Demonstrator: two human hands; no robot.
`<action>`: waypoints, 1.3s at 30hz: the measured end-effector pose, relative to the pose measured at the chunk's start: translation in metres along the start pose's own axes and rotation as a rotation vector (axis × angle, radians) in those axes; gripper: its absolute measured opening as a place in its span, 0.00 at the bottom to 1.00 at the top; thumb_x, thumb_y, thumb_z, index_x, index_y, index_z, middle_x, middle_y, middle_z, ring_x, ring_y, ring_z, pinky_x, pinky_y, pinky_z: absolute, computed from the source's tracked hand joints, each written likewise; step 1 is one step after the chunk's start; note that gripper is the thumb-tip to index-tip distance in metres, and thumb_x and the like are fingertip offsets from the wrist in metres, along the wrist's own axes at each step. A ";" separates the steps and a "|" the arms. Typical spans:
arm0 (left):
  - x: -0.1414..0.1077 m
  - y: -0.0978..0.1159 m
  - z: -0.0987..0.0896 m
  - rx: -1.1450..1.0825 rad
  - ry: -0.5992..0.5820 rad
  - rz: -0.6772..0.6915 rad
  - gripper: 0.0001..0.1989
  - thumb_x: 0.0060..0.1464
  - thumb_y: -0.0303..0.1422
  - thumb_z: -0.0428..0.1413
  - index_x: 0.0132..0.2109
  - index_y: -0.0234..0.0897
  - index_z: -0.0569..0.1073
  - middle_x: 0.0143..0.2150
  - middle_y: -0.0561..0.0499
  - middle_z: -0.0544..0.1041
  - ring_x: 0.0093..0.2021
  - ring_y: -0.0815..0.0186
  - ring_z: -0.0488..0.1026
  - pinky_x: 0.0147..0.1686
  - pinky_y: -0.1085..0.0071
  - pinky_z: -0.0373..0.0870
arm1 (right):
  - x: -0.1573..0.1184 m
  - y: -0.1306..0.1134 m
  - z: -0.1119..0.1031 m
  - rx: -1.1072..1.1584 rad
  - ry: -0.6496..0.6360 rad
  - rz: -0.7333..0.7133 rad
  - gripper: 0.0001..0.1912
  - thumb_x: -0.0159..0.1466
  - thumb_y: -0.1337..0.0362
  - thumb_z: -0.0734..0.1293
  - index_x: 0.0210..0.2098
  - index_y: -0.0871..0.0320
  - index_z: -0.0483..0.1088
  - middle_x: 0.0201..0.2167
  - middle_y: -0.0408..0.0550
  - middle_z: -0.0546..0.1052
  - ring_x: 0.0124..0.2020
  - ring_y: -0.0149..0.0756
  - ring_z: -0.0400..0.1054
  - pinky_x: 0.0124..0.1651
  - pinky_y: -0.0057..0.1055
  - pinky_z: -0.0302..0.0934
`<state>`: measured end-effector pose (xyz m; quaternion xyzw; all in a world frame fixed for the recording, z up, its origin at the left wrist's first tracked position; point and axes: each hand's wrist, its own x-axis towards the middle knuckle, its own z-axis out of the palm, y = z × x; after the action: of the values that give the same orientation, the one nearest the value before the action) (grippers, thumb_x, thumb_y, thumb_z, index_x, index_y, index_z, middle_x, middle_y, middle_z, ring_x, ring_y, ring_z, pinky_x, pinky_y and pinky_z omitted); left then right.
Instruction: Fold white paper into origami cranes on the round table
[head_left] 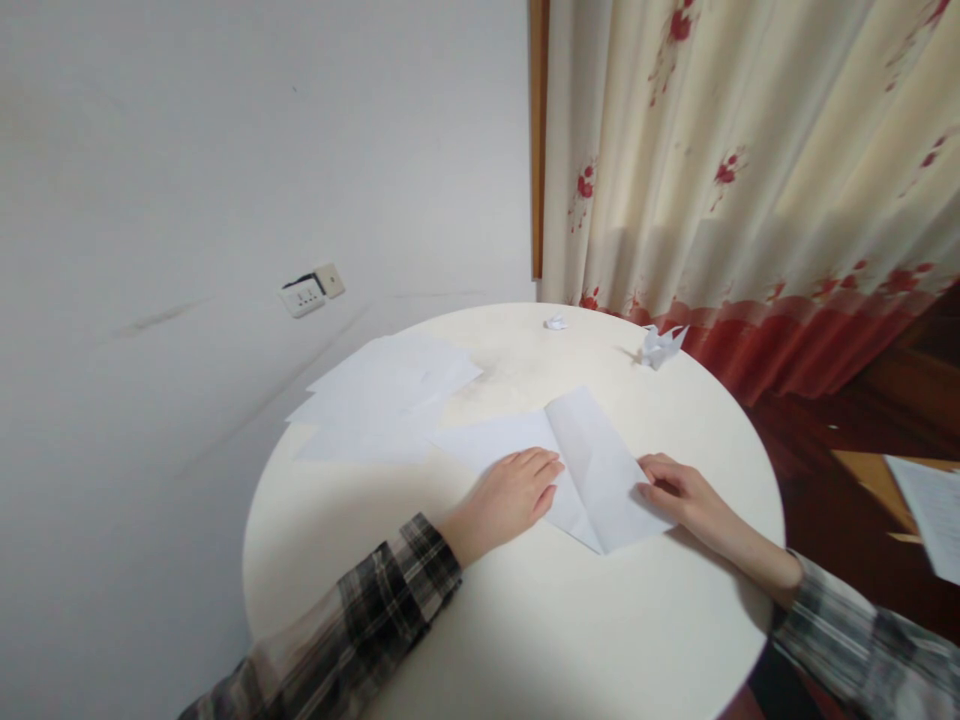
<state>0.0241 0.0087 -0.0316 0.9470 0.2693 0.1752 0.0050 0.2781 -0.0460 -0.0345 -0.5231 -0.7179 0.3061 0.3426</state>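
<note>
A sheet of white paper with a crease down it lies on the round white table. Its right part rises a little from the crease. My left hand rests flat on the paper's left part, fingers stretched out and close to the crease. At the sheet's right edge, my right hand pinches the paper between thumb and fingers.
Several loose white sheets overlap at the table's left. A folded paper figure stands at the back right, and a small crumpled paper piece lies at the far edge. A wall socket and a curtain are behind.
</note>
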 end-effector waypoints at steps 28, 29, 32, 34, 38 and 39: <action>-0.006 -0.003 -0.001 -0.031 -0.063 0.019 0.21 0.56 0.32 0.48 0.57 0.38 0.60 0.59 0.46 0.62 0.59 0.62 0.58 0.56 0.62 0.55 | -0.013 -0.009 0.004 0.019 0.034 0.032 0.15 0.58 0.56 0.59 0.19 0.57 0.58 0.28 0.48 0.69 0.34 0.38 0.62 0.37 0.33 0.56; -0.007 -0.003 -0.002 -0.037 -0.065 0.019 0.20 0.56 0.32 0.48 0.56 0.39 0.61 0.60 0.46 0.62 0.59 0.62 0.57 0.57 0.62 0.55 | -0.014 -0.009 0.005 0.026 0.034 0.038 0.15 0.57 0.56 0.59 0.19 0.57 0.59 0.28 0.48 0.69 0.34 0.38 0.62 0.37 0.33 0.56; -0.009 -0.003 -0.004 -0.064 -0.085 0.011 0.18 0.57 0.32 0.47 0.55 0.41 0.63 0.61 0.48 0.60 0.59 0.62 0.56 0.57 0.62 0.55 | -0.016 -0.011 0.005 0.107 0.039 0.072 0.17 0.58 0.52 0.60 0.21 0.58 0.63 0.28 0.48 0.69 0.33 0.39 0.63 0.36 0.34 0.58; -0.010 -0.002 -0.005 -0.091 -0.101 -0.001 0.17 0.58 0.34 0.46 0.55 0.43 0.64 0.61 0.49 0.59 0.60 0.62 0.56 0.57 0.62 0.55 | -0.017 -0.014 0.007 0.241 0.021 0.098 0.20 0.60 0.50 0.56 0.27 0.59 0.68 0.31 0.49 0.71 0.34 0.40 0.65 0.39 0.36 0.60; -0.013 0.000 -0.007 -0.142 -0.090 -0.018 0.16 0.58 0.36 0.47 0.53 0.45 0.66 0.61 0.50 0.59 0.60 0.61 0.55 0.57 0.61 0.55 | -0.014 -0.023 0.014 0.344 -0.117 0.029 0.22 0.63 0.52 0.52 0.41 0.59 0.70 0.41 0.51 0.73 0.43 0.44 0.65 0.49 0.40 0.58; -0.013 0.000 -0.007 -0.150 -0.078 -0.017 0.16 0.58 0.36 0.48 0.53 0.45 0.66 0.60 0.49 0.60 0.60 0.61 0.56 0.56 0.61 0.55 | -0.013 -0.026 0.016 0.312 -0.142 -0.006 0.21 0.63 0.52 0.54 0.43 0.59 0.69 0.43 0.51 0.73 0.44 0.44 0.65 0.50 0.40 0.58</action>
<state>0.0111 0.0011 -0.0293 0.9477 0.2631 0.1577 0.0877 0.2542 -0.0661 -0.0255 -0.4385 -0.6854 0.4492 0.3689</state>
